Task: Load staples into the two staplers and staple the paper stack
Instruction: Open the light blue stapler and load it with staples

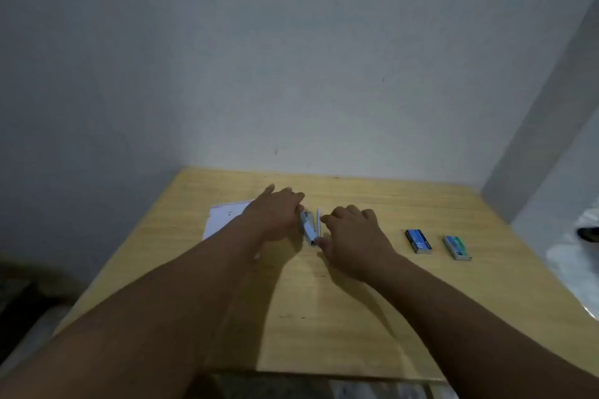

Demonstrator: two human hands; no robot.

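Observation:
A light blue stapler (307, 226) lies on the wooden table (356, 317) between my hands, its top swung open. My left hand (275, 212) holds its left part with curled fingers. My right hand (351, 236) pinches the raised thin arm (318, 223) between thumb and fingers. The white paper stack (222, 217) lies to the left, partly under my left forearm. Two staple boxes sit to the right: a dark blue box (418, 241) and a green box (457, 247). I see only one stapler.
A pale wall runs right behind the table's far edge. The table's right edge meets a white plastic-covered surface (570, 256). Bare wood fills the near half of the table under my forearms.

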